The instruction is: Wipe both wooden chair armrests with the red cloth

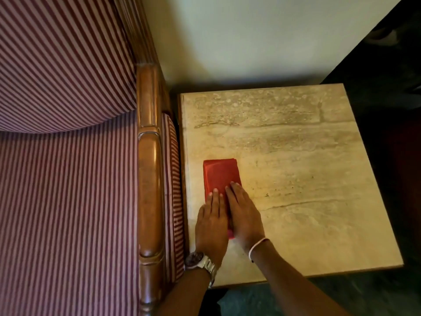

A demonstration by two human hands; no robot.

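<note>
Both hands, left hand (pixel 211 226) and right hand (pixel 245 215), lie flat on the folded red cloth (pixel 219 176) atop the stone table (pixel 307 179).

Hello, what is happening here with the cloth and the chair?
A person is pressing both hands flat on a folded red cloth that lies on a stone-topped side table. The left hand and the right hand lie side by side on its near end. The wooden armrest of the striped chair is beside the table, and the cloth is not on it yet.
</note>
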